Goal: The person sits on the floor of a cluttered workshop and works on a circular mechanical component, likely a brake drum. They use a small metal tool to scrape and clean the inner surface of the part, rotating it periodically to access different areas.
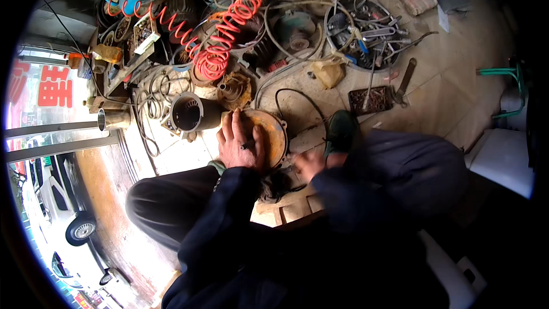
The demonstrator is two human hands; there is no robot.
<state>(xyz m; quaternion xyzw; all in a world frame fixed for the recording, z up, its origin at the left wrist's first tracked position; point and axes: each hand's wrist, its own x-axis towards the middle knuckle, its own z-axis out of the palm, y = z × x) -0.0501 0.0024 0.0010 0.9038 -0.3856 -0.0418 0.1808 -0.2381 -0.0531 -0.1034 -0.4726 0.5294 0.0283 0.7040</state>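
Observation:
A round, rusty orange-brown metal cover (272,131) with small lugs on its rim lies between my feet. My left hand (233,146) rests on its left part, fingers stretched forward and thumb apart. A short dark stub (247,145) shows between that thumb and the fingers; whether they touch it I cannot tell. My right hand (310,165) is at the cover's lower right rim, smeared by motion, and its grip cannot be made out. Below the cover sits a dark crumpled bundle (274,187). Just left of it stands a grey hollow motor housing (187,113).
Red coiled air hose (214,60) runs across greasy parts at the back. A round tub of tools (372,28) stands back right, with a tray of small screws (370,100) and a hammer (405,83) nearer. Loose cables (157,97) lie left. My shoe (342,131) is beside the cover.

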